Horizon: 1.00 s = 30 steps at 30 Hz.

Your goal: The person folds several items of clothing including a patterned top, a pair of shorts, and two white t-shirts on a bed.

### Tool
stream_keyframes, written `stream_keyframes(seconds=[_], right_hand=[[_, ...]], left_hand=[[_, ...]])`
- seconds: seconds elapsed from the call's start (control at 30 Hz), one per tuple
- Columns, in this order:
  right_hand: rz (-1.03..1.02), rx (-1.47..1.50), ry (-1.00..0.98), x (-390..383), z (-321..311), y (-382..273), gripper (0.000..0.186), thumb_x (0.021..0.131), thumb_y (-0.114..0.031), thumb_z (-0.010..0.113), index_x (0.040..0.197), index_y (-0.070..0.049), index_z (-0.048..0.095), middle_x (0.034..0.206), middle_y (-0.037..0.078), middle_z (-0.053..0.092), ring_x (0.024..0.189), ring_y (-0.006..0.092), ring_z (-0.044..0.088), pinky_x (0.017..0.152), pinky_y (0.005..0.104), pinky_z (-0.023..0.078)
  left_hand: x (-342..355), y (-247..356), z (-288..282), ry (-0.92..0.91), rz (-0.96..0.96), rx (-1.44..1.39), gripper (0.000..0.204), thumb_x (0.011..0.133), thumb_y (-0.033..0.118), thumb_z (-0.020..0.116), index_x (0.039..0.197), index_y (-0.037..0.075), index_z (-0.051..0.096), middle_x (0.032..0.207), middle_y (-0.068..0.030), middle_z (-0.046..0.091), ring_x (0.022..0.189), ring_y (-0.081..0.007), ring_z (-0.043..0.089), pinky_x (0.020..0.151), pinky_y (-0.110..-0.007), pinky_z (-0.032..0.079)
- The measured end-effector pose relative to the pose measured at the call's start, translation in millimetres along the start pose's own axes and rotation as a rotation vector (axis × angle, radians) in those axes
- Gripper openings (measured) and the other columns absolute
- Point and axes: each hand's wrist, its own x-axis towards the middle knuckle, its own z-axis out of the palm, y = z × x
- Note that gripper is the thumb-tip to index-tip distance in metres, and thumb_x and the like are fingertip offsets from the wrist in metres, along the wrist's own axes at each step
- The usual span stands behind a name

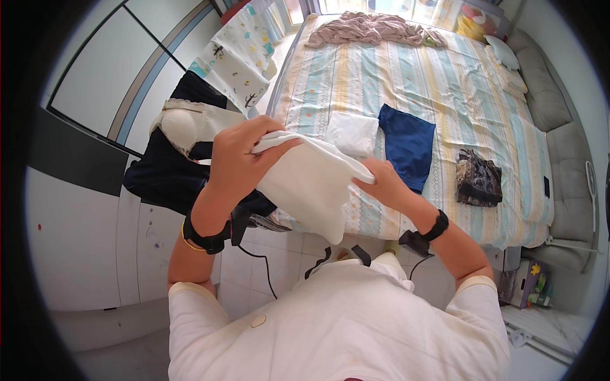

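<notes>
A white cloth garment (311, 184) hangs between my hands over the near edge of the bed; its exact kind does not show. My left hand (238, 155) is closed on its upper left edge, thumb on top. At the right end, my right hand (384, 182) pinches a corner between thumb and fingers. Just beyond the garment, a folded white cloth (351, 132) lies on the bed beside a navy blue garment (408, 149). Farther right rests a folded dark patterned garment (478, 180). Left of my left hand, a cream bra (180, 130) lies over dark clothes (162, 168).
A striped sheet covers the bed (445, 82), with a crumpled pink blanket (375, 30) at its far end. Grey padded cushions (549, 98) line the right side. White wardrobe doors (101, 70) and a patterned curtain (235, 57) stand left. Black cables (267, 267) hang from my wrist straps.
</notes>
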Motion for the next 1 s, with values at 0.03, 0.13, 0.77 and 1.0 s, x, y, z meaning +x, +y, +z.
stream_keyframes(seconds=[0.03, 0.13, 0.77, 1.0], right_hand=[[0.009, -0.036, -0.093, -5, -4, 8, 0.018, 0.076, -0.015, 0.064, 0.087, -0.001, 0.061, 0.084, 0.015, 0.059, 0.079, 0.0315, 0.056, 0.069, 0.0354, 0.044], [-0.003, 0.013, -0.139, -8, -23, 32, 0.023, 0.078, -0.022, 0.066, 0.083, 0.000, 0.061, 0.078, 0.014, 0.057, 0.076, 0.0303, 0.055, 0.069, 0.0352, 0.043], [0.032, 0.517, 0.087, 159, -140, 84, 0.023, 0.081, 0.001, 0.058, 0.103, -0.002, 0.061, 0.096, 0.003, 0.062, 0.093, 0.0112, 0.055, 0.083, 0.0239, 0.042], [-0.082, 0.373, -0.050, 67, -108, 153, 0.034, 0.069, 0.013, 0.056, 0.098, -0.004, 0.057, 0.114, 0.008, 0.054, 0.106, 0.0177, 0.050, 0.091, 0.0269, 0.038]], left_hand=[[1, -4, 1, -0.009, 0.000, -0.002, 0.014, 0.073, 0.011, 0.072, 0.078, 0.002, 0.063, 0.065, -0.0056, 0.061, 0.058, -0.0138, 0.059, 0.054, -0.024, 0.045], [4, -21, 9, -0.042, -0.041, -0.032, 0.015, 0.073, 0.012, 0.071, 0.077, 0.001, 0.062, 0.064, -0.0064, 0.059, 0.056, -0.0143, 0.057, 0.054, -0.024, 0.044], [95, -117, 21, 0.053, 0.000, 0.183, 0.025, 0.076, 0.017, 0.065, 0.094, 0.002, 0.059, 0.088, -0.0113, 0.057, 0.082, -0.0295, 0.055, 0.074, -0.034, 0.044], [-29, -85, 127, -0.080, 0.062, 0.098, 0.033, 0.054, -0.006, 0.059, 0.082, 0.011, 0.064, 0.081, -0.0048, 0.057, 0.084, -0.0262, 0.053, 0.079, -0.038, 0.039]])
